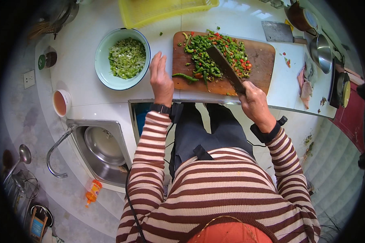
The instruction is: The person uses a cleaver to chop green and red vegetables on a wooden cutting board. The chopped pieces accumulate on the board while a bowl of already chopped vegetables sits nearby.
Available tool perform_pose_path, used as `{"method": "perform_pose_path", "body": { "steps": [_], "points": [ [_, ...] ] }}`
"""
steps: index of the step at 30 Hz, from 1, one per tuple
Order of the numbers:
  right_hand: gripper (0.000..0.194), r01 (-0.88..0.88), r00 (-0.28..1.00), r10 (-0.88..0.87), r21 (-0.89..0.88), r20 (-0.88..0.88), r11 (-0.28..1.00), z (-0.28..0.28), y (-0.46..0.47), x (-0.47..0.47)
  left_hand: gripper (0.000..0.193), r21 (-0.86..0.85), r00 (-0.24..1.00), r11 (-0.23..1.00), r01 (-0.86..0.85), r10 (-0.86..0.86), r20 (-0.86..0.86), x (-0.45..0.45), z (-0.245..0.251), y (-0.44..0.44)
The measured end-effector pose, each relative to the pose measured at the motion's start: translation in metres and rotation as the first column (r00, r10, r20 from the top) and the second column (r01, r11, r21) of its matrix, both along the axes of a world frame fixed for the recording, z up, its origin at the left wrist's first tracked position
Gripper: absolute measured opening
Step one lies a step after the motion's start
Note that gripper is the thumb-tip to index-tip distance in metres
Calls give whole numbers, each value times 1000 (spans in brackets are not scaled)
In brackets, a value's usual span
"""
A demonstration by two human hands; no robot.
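My right hand [254, 98] grips the handle end of a cleaver [226, 70], seen nearly edge-on. Its blade reaches up and left over a heap of chopped green and red chili peppers [213, 51]. The heap covers much of a wooden cutting board [263, 65]. A whole green chili [185, 77] lies near the board's left side. Fingers extended and holding nothing, my left hand [161, 80] is between the board and an enamel basin [102, 68]. Inside the basin is a mound of finely chopped pale-green vegetable [128, 57].
A second cleaver [276, 31] lies behind the board, near a metal bowl [321, 53]. A yellow plastic tray [167, 13] sits at the back. To the left are a cup of reddish liquid [61, 103], a steel sink [79, 133] with a faucet [50, 161], and an orange bottle [93, 191].
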State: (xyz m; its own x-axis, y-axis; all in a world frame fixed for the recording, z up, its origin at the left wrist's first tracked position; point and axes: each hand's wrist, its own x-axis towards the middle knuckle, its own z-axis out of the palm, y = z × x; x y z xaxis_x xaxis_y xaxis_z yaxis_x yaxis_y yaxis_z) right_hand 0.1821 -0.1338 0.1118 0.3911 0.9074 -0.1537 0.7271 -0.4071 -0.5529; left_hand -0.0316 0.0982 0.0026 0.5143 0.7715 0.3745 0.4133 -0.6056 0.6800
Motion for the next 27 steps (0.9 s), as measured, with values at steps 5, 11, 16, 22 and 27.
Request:
{"method": "perform_pose_path", "body": {
  "steps": [5,11,16,22,27],
  "points": [
    [24,25,1000,-25,-1,-9,1000,7,0,-2,40,139,969,989,40,-5,-246,49,-13,55],
    [27,62,998,-62,6,-21,998,9,-9,-7,31,110,946,990,90,-50,-322,67,-40,101],
    [28,104,994,-102,31,-44,994,6,-14,-7,18,-18,956,996,85,-86,-279,54,-37,87],
    [27,147,987,-147,-10,-71,989,8,-11,-4,17,-86,959,955,283,-279,58,45,12,17],
    [24,105,990,-102,25,-93,994,12,-6,-9,24,-74,901,899,432,-433,3,3,29,-17]
  ]
}}
